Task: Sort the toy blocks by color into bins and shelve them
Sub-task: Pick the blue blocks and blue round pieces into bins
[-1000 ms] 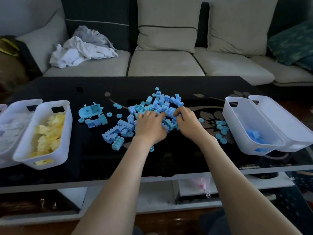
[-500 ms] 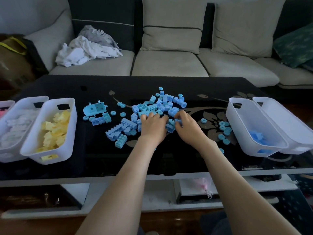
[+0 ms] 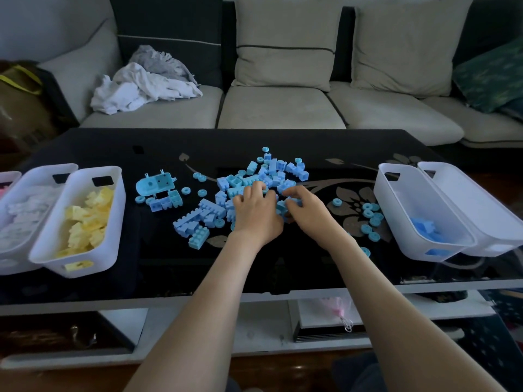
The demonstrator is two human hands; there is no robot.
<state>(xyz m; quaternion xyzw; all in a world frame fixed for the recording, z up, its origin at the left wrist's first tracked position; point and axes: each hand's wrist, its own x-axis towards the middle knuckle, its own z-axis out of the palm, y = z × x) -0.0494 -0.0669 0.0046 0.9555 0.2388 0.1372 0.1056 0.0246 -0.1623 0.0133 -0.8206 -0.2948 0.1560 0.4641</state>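
A heap of blue blocks (image 3: 271, 174) lies in the middle of the black glass table (image 3: 99, 145). My left hand (image 3: 256, 212) and my right hand (image 3: 307, 209) sit side by side on the near part of the heap, fingers curled round blue blocks between them. A white bin (image 3: 396, 199) at the right holds a few blue blocks (image 3: 423, 226). A second white bin (image 3: 486, 216) stands beside it. At the left, one white bin (image 3: 113, 205) holds yellow blocks (image 3: 87, 219) and another (image 3: 34, 179) holds white blocks.
Loose blue rings (image 3: 370, 216) lie between my right hand and the blue bin. A blue toy boat piece (image 3: 154, 183) sits left of the heap. A sofa (image 3: 283, 108) with crumpled cloth (image 3: 144, 80) runs behind the table. A shelf lies under the tabletop.
Both hands have drawn slightly toward me over the heap and closed in on the blocks between them. The view has shifted a little to the left.
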